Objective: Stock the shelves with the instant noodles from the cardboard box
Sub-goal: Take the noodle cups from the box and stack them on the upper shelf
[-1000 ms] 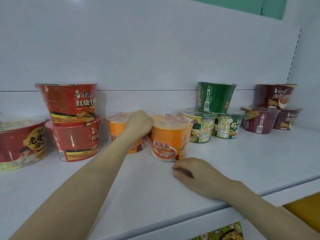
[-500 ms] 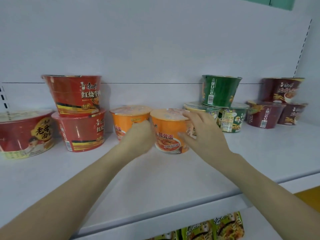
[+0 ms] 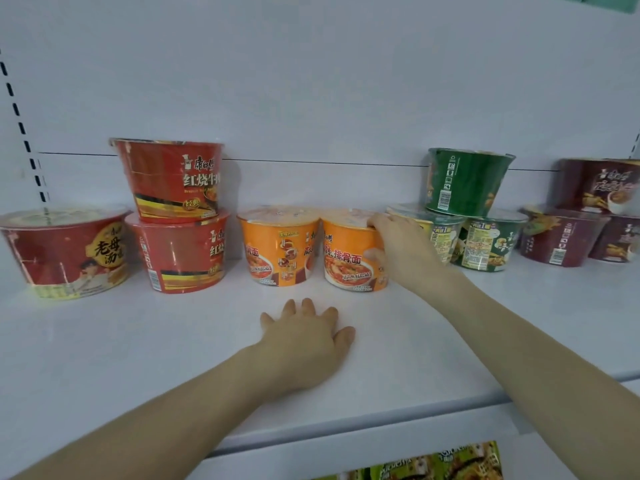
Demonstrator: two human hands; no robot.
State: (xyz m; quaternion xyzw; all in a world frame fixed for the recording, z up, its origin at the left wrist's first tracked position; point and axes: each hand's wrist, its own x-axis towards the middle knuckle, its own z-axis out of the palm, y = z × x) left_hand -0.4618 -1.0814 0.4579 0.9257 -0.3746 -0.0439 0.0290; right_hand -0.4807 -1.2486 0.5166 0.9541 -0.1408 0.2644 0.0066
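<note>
The orange noodle bowl [image 3: 349,251] stood upright on the white shelf [image 3: 138,341], back near the rear panel [image 3: 311,98], with its printed face turned outward. The right hand [image 3: 405,251] held it from its right side, fingers [image 3: 375,222] curled over the rim and thumb against the wall. It was a closed, wrapping hold, of the kind that would let the bowl be nudged or turned without lifting it. I judged the bowl already placed and only being squared up.

Just to its left stood a second orange bowl [image 3: 278,247] of the same kind, their rims touching or very nearly so. The pair made a neat row by flavour, which seemed to be the reason for the adjusting.

The left hand [image 3: 304,337] lay flat on the bare shelf in front of the two, palm down, fingers spread and holding nothing. It looked like a brace for the reach.

Further out, the same sorting held. To the left were two red bowls [image 3: 169,178], one stacked on the other, with a large red bowl [image 3: 65,252] beyond them. To the right were green bowls [image 3: 465,181], one on top of two, and then maroon bowls [image 3: 561,237] at the far end. The cardboard box was nowhere in sight.
</note>
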